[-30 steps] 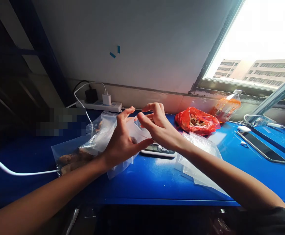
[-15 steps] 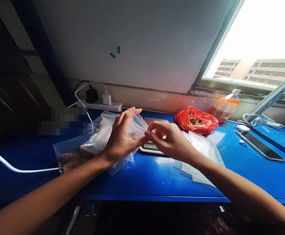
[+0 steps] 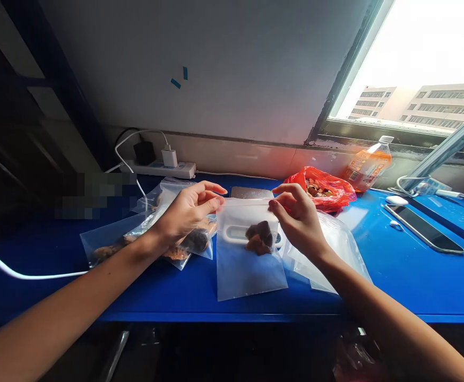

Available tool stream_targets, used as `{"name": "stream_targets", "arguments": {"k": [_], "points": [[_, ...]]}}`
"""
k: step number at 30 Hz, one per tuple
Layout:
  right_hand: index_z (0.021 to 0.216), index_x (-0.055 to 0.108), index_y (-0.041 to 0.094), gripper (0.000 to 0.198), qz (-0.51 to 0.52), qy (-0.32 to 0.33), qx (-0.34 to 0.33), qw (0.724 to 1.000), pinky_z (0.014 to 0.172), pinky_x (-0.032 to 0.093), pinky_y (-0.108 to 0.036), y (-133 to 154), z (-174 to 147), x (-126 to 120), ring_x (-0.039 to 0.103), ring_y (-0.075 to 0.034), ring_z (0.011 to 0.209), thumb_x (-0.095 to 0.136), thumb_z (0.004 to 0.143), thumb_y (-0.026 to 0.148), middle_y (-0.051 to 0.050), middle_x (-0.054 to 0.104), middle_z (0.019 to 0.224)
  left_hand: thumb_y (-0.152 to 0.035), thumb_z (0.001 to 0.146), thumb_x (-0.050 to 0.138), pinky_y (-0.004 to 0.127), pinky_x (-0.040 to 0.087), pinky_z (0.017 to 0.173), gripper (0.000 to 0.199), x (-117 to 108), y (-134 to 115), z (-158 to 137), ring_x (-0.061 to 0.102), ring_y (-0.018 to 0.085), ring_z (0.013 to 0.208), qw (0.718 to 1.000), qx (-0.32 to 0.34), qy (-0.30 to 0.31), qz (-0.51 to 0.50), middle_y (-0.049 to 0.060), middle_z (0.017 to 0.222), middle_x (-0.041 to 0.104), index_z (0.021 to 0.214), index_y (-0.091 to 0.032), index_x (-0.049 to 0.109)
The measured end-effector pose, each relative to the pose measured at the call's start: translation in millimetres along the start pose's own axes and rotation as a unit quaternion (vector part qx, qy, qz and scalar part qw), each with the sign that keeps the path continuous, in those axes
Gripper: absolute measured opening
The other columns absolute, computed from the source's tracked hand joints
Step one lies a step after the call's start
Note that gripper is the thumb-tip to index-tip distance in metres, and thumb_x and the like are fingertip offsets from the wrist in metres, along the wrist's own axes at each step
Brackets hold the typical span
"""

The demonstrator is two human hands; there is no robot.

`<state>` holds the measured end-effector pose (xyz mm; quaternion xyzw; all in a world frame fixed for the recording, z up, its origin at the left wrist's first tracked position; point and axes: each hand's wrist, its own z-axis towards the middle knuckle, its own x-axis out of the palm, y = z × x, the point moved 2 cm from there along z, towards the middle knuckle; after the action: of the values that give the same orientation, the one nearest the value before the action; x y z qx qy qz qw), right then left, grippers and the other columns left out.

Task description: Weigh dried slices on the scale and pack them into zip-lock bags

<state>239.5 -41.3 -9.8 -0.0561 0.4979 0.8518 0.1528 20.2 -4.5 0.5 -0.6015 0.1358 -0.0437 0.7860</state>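
Note:
A clear zip bag (image 3: 238,276) hangs upright between my hands, its top edge stretched level. Through its plastic show a few dark brown, irregular pieces (image 3: 260,237); their kind I cannot make out. My left hand (image 3: 192,208) pinches the bag's upper left corner. At the upper right corner, my right hand (image 3: 298,212) pinches it with thumb and fingers. Behind the bag sits a kitchen scale (image 3: 251,193), mostly covered by it. To the left, under and beside my left hand, lie filled clear bags (image 3: 200,240) with brown pieces inside.
Flat clear bags (image 3: 337,254) lie right of the scale. Behind them is a red plastic bag (image 3: 339,195) of brown pieces, beside an orange drink bottle (image 3: 369,164). A phone (image 3: 425,228) and an earbud case (image 3: 396,200) lie right. A power strip (image 3: 180,170) stands at the wall.
My hands have moved apart, drawing the bag's top edge straight. The bag now hangs facing me in front of the scale, with its brown pieces visible.

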Motion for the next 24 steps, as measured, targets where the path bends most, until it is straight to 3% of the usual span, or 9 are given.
{"name": "stream_targets", "arguments": {"k": [8,11,14,16,21,24], "points": [[0.099,0.047,0.022,0.020,0.022,-0.034,0.001,0.999,0.063,0.044,-0.026,-4,0,2,0.057,-0.012,0.068,0.057,0.084,0.031,0.005,0.054,0.069,-0.039,0.076,0.069,0.029,0.051,0.069,0.029,2,0,-2,0.062,0.016,0.077,0.999,-0.009,0.018,0.047,0.002,0.082,0.065,0.095,-0.018,0.064],[0.102,0.047,0.022,0.021,-0.013,-0.016,-0.015,1.000,0.064,0.046,-0.027,-4,1,-1,0.059,-0.014,0.073,0.055,0.085,0.033,0.003,0.055,0.073,-0.036,0.078,0.065,0.028,0.050,0.069,0.026,0,-1,-2,0.062,0.016,0.078,0.997,0.011,0.025,0.071,0.001,0.082,0.063,0.098,-0.020,0.060],[0.110,0.049,0.021,0.032,-0.125,0.041,-0.090,0.987,0.073,0.049,-0.033,5,4,0,0.060,-0.019,0.091,0.060,0.082,0.031,-0.006,0.060,0.098,-0.030,0.082,0.058,0.028,0.049,0.071,0.017,1,-3,-7,0.060,0.015,0.077,0.986,0.073,0.000,0.147,-0.001,0.079,0.059,0.095,-0.021,0.053],[0.114,0.048,0.021,0.038,-0.197,0.070,-0.154,0.966,0.083,0.048,-0.038,15,5,5,0.057,-0.022,0.101,0.062,0.079,0.025,-0.010,0.058,0.112,-0.026,0.085,0.053,0.028,0.049,0.071,0.007,5,-5,-13,0.059,0.015,0.077,0.964,0.133,-0.016,0.230,-0.001,0.080,0.058,0.089,-0.021,0.049],[0.110,0.046,0.020,0.035,-0.280,0.198,-0.214,0.915,0.091,0.043,-0.044,40,1,32,0.055,-0.025,0.106,0.051,0.078,0.007,-0.010,0.063,0.109,-0.017,0.089,0.045,0.030,0.050,0.074,0.005,17,-3,-27,0.059,0.015,0.077,0.907,0.283,0.000,0.313,0.001,0.084,0.058,0.089,-0.023,0.045],[0.107,0.044,0.020,0.033,-0.282,0.227,-0.191,0.912,0.089,0.043,-0.042,45,2,40,0.056,-0.024,0.103,0.049,0.078,0.004,-0.009,0.064,0.106,-0.015,0.089,0.046,0.030,0.050,0.073,0.008,19,1,-28,0.061,0.015,0.077,0.895,0.322,0.003,0.308,0.001,0.083,0.059,0.089,-0.023,0.045]]}}
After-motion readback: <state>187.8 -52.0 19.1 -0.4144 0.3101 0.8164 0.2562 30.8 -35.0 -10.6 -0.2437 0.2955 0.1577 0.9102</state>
